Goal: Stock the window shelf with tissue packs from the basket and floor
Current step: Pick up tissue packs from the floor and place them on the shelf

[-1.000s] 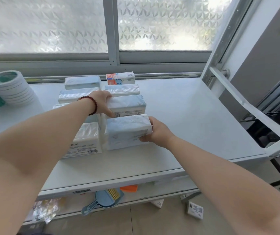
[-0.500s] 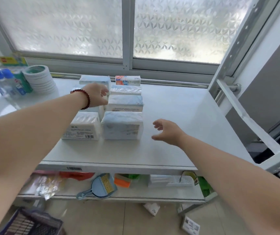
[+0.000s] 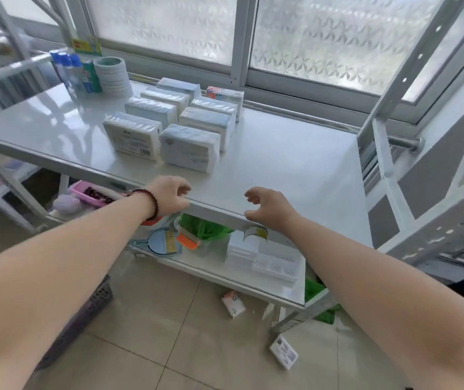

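My left hand (image 3: 170, 197) and right hand (image 3: 267, 205) are both empty, fingers loosely curled, over the front edge of the shelf (image 3: 281, 164). Two rows of packs (image 3: 190, 147) stand there, long sides running across the shelf, each row running back toward the window. Two packs (image 3: 233, 299) lie on the floor below. If I bend fast, I think my arm could knock the front pack off.

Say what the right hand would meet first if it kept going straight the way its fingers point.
The right hand points left, toward the left hand. That hand probably comes first; the gap between them looks free, though depth is unclear.
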